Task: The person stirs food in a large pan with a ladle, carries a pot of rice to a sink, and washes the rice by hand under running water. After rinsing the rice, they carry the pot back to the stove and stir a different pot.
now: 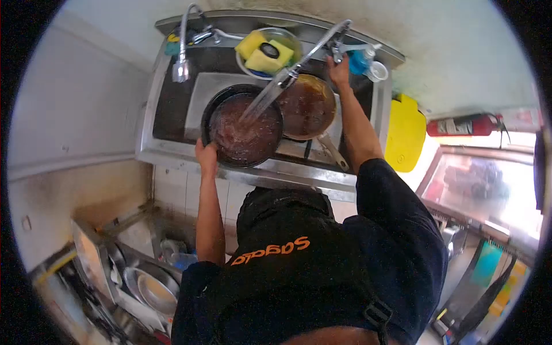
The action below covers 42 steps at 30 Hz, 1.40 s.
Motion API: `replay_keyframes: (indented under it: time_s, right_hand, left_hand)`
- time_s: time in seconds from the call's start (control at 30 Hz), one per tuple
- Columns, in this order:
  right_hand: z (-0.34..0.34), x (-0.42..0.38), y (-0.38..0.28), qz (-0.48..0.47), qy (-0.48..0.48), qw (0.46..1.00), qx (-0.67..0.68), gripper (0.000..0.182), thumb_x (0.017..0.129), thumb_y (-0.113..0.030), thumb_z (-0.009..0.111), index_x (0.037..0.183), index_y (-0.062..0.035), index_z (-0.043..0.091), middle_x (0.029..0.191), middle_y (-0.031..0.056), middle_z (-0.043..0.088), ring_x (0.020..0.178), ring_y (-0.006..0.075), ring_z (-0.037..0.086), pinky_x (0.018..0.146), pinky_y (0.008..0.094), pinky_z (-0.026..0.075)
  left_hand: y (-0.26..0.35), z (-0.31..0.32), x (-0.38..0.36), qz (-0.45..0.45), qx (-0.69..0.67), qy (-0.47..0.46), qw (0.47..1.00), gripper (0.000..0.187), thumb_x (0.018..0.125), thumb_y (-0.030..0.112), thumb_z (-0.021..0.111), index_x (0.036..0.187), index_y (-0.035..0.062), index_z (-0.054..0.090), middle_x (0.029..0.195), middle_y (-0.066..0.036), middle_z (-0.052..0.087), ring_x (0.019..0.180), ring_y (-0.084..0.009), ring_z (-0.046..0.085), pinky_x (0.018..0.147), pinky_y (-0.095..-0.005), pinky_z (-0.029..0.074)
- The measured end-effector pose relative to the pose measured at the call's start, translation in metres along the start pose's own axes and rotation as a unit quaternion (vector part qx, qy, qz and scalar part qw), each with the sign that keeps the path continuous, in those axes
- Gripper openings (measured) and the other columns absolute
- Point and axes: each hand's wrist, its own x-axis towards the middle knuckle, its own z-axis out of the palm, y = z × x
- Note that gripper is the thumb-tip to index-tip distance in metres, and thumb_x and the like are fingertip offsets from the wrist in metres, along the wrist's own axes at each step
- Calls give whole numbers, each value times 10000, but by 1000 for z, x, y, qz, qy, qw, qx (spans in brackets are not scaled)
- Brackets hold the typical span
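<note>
My left hand [207,155] grips the near-left rim of a round black pan [244,164], which is full of reddish-brown water and tilts slightly over the sink. Water streams into it from the spring-hose faucet [286,76]. Up at the back right, my right hand [338,72] is closed around the faucet's handle [336,52], its fingertips partly hidden. Beside the black pan, a frying pan [330,109] with brown liquid in it rests in the sink, its handle [333,152] pointing toward me.
Behind the pans stands a bowl [296,43] with yellow sponges [269,56]. A second faucet [181,69] hangs at the left of the steel sink [150,135]. Blue bottles [359,60] sit at the right rear, and a yellow plastic container [405,135] stands right of the sink.
</note>
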Motion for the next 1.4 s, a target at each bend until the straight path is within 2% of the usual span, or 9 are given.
replay_keyframes:
  time_s: [0.1,0.13,0.3,0.4,0.47,0.67,0.73,0.93,1.4]
  right_hand:
    - [6,12,-5,-39,30,986,156,576,741,-414,567,1074,21,391,892,169,519,836,293,515,690,395,434]
    - [4,14,-5,131,-59,930,338,539,758,-454,522,1021,6,420,807,131,523,712,241,508,582,347,423]
    - [-11,13,7,450,-275,397,751,492,794,-552,378,818,-69,467,569,15,448,424,117,393,368,224,329]
    - [-37,-39,-37,375,-275,657,593,386,808,-465,439,845,-88,512,675,24,487,565,139,476,465,257,409]
    - [-63,-91,-84,299,-431,705,477,362,849,-374,406,965,-48,513,891,63,558,775,147,508,666,286,430]
    - [-78,-165,-137,159,-319,725,589,390,856,-300,397,1130,-25,436,1107,117,491,995,217,464,839,327,388]
    - [-82,-170,-137,327,-321,498,737,425,865,-262,365,1206,-10,328,1146,153,454,1039,250,442,874,349,374]
    - [-95,-188,-137,396,-355,406,743,476,870,-250,344,1250,2,206,1205,202,380,1067,288,422,895,380,368]
    - [-103,-212,-141,430,-385,423,699,516,841,-317,389,1229,4,276,1264,152,316,1133,276,344,944,408,298]
  left_hand:
    - [16,5,-5,-11,41,14,999,95,606,-26,442,672,42,448,572,6,450,512,-97,404,468,-230,311]
    - [15,5,-5,-5,39,6,999,90,619,-26,444,675,44,451,570,7,452,507,-93,403,464,-227,309]
    - [12,4,-6,-24,11,-10,1000,115,628,-48,438,689,46,462,569,8,460,498,-85,404,456,-227,311]
    - [21,8,-9,24,35,-12,999,170,596,-79,424,697,49,468,571,12,462,488,-79,402,445,-226,313]
    - [30,9,-15,22,15,-41,999,196,571,-91,420,698,49,469,578,15,467,482,-75,399,432,-215,309]
    - [31,2,-18,37,2,-80,996,199,559,-94,423,695,47,462,589,12,472,477,-70,403,421,-207,312]
    - [39,-2,-20,43,3,-95,995,192,560,-94,424,686,48,457,585,11,466,474,-71,400,421,-206,313]
    - [62,-19,-49,34,21,-92,995,180,559,-101,429,666,43,439,576,6,446,467,-77,387,421,-210,312]
    - [80,-36,-83,28,115,-94,989,198,540,-101,465,667,46,430,616,18,440,536,-75,380,450,-215,304]
